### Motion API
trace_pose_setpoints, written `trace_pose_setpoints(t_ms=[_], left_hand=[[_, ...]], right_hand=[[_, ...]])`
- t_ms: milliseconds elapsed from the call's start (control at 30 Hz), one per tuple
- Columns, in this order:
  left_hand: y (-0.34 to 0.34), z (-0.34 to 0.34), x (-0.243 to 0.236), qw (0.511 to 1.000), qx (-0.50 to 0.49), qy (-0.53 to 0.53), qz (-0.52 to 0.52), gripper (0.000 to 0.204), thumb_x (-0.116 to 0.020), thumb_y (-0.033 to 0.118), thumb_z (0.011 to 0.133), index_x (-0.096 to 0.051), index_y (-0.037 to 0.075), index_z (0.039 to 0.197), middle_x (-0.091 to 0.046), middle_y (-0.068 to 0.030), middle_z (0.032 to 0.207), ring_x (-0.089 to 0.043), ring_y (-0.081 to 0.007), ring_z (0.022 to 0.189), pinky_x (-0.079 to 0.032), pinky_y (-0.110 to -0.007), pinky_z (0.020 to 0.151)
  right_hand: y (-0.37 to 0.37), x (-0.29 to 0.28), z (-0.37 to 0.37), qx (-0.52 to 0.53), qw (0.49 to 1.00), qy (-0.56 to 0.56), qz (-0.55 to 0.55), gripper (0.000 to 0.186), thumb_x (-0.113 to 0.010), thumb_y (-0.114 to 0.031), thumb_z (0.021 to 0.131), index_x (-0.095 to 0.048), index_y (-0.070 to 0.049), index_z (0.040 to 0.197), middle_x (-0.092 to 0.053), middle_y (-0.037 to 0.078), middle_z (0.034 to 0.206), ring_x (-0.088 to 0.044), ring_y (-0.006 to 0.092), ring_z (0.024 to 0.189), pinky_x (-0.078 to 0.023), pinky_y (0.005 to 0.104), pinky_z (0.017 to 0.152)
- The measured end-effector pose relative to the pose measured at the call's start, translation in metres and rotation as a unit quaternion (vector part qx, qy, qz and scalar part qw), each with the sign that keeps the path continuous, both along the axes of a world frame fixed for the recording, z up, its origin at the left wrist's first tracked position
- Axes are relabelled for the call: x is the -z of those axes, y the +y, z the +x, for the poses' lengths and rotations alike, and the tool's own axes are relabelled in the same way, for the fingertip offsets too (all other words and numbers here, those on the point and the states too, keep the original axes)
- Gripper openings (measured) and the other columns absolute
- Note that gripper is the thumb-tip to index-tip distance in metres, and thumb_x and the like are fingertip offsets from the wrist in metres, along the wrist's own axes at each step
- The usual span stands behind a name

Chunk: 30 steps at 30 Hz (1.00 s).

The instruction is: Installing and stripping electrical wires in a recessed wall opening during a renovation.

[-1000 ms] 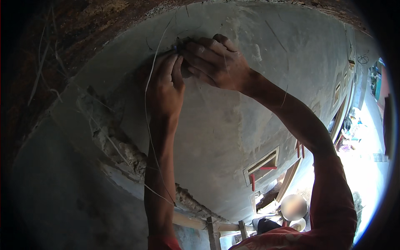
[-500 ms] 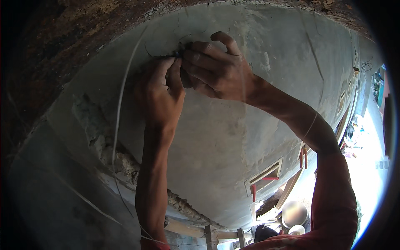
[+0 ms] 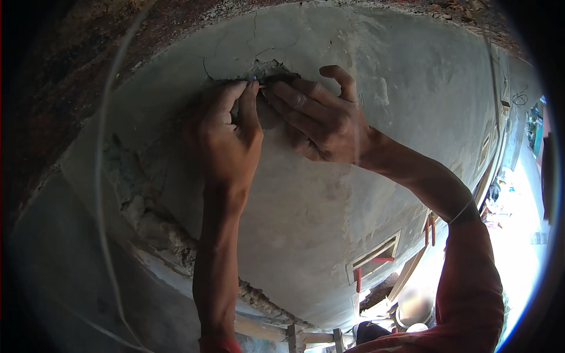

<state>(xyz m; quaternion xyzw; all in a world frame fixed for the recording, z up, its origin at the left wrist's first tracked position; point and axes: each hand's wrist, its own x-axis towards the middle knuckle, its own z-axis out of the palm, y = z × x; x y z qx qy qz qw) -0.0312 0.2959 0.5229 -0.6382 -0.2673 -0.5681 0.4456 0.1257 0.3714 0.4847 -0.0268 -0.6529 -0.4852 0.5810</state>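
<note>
A rough hole (image 3: 273,73) broken in the grey plaster wall (image 3: 365,176) sits at twelve o'clock in the view; both hands meet there, fingertips pressed to its lower lip, seemingly to work something small inside; the left hand (image 3: 226,138) pinches narrow, though what it grips I cannot tell; the right hand (image 3: 321,120), at three o'clock of it, spreads wide against the plaster; a thin wire (image 3: 100,176) loops at nine o'clock.

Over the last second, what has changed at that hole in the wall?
The thin wire has swung left, away from the left hand. Both hands stayed at the broken hole in the plastered wall; the right hand keeps its fingers there.
</note>
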Motion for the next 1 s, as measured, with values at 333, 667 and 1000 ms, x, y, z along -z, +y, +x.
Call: trace_pose_setpoints(t_ms=[333, 667, 1000], left_hand=[[0.003, -0.005, 0.003, 1.000, -0.011, -0.001, 0.009, 0.005, -0.070, 0.007, 0.080, -0.068, 0.002, 0.081, -0.067, -0.0096, 0.073, -0.065, -0.0246, 0.063, -0.049, -0.033, 0.058], [-0.010, 0.001, 0.004, 0.998, -0.049, 0.004, -0.043, 0.007, -0.066, 0.008, 0.083, -0.068, 0.002, 0.086, -0.068, -0.0114, 0.081, -0.067, -0.0255, 0.072, -0.051, -0.034, 0.064], [-0.020, 0.015, -0.003, 0.992, -0.091, 0.006, -0.093, 0.011, -0.066, 0.010, 0.083, -0.063, -0.001, 0.081, -0.064, -0.0134, 0.074, -0.064, -0.0287, 0.067, -0.049, -0.037, 0.058]], right_hand=[[-0.016, -0.007, 0.000, -0.072, 0.996, -0.003, -0.056, 0.037, -0.068, -0.020, 0.068, -0.066, -0.001, 0.101, -0.061, 0.007, 0.110, -0.057, 0.0175, 0.099, -0.041, 0.0371, 0.091], [-0.019, -0.006, -0.014, -0.050, 0.996, 0.063, -0.036, 0.031, -0.068, -0.023, 0.071, -0.066, -0.005, 0.097, -0.062, 0.004, 0.103, -0.055, 0.0163, 0.091, -0.042, 0.0320, 0.083], [-0.011, 0.000, -0.017, -0.025, 0.995, 0.095, 0.001, 0.032, -0.068, -0.025, 0.070, -0.068, -0.007, 0.096, -0.062, 0.002, 0.106, -0.053, 0.0161, 0.099, -0.040, 0.0337, 0.088]])
